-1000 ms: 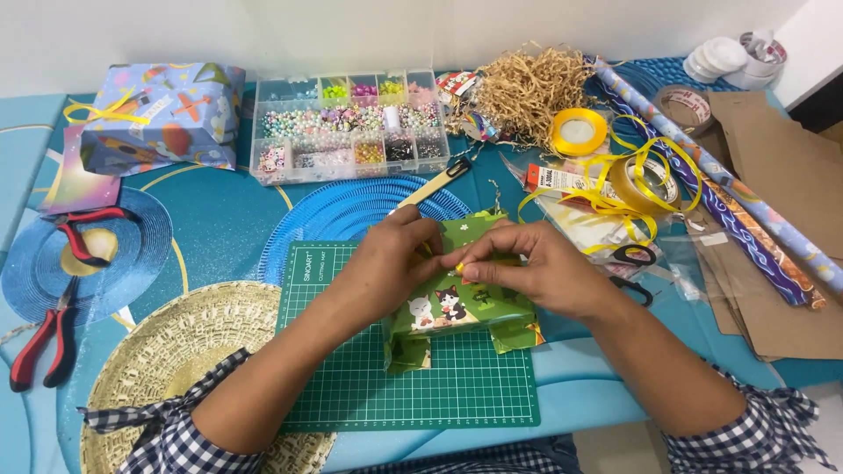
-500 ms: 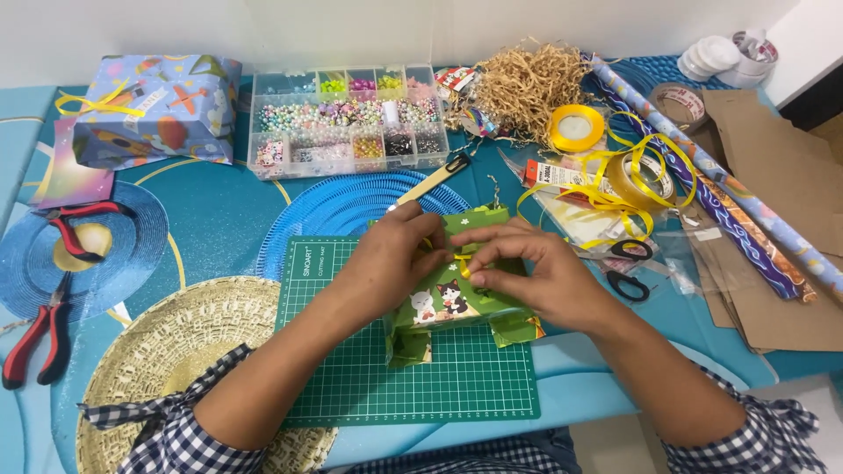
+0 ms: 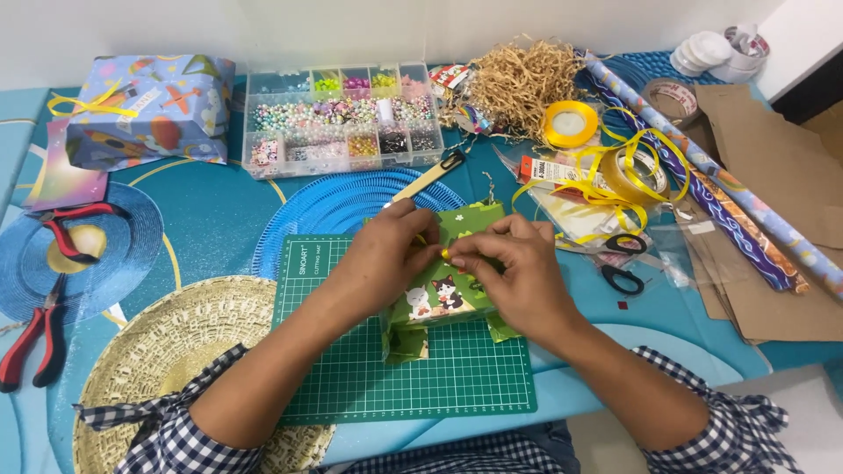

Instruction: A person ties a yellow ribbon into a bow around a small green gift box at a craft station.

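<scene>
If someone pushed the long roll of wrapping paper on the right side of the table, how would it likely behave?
The paper roll is a long cylinder lying flat, so a sideways push would probably set it rolling. It lies against the brown cardboard, which might stop it. It looks like thin paper, so likely light for its length and apt to dent if squeezed.

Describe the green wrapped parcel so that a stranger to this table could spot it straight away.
Start at the green cutting mat at the near middle of the table. On its upper right part lies the green wrapped parcel, with the left hand and the right hand meeting on top of it. Unlike the blue gift box at the far left, its paper is green with cartoon cats.
</scene>
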